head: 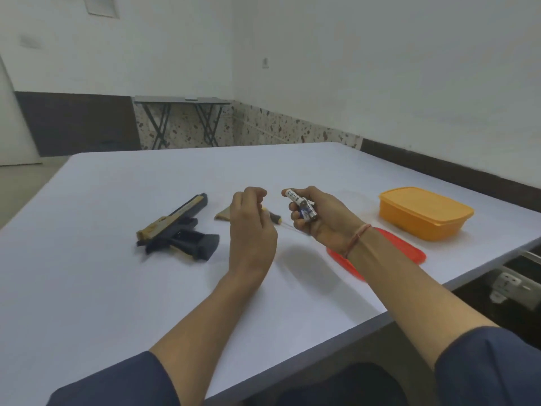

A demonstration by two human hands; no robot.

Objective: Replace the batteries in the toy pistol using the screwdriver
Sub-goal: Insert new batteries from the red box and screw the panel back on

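- Pistol (175, 230): black and tan, lies on its side on the table (117, 288), well to the left of both hands, touched by neither.
- Left hand (252, 227): raised above the table, back to the camera, fingers curled. Whether it pinches anything I cannot tell.
- Right hand (319, 218): raised, fingers wrapped round the batteries (303, 208), white and blue, one end poking out at the top.
- Screwdriver (275, 217): flat on the table beyond the hands, in the gap between them. Its handle is partly hidden by the left hand, and no hand is on it.
- Tan piece (222, 215): small, on the table between the pistol and the left hand.
- Box (424, 213): orange, far right.
- Lid (386, 247): red, beneath the right wrist.
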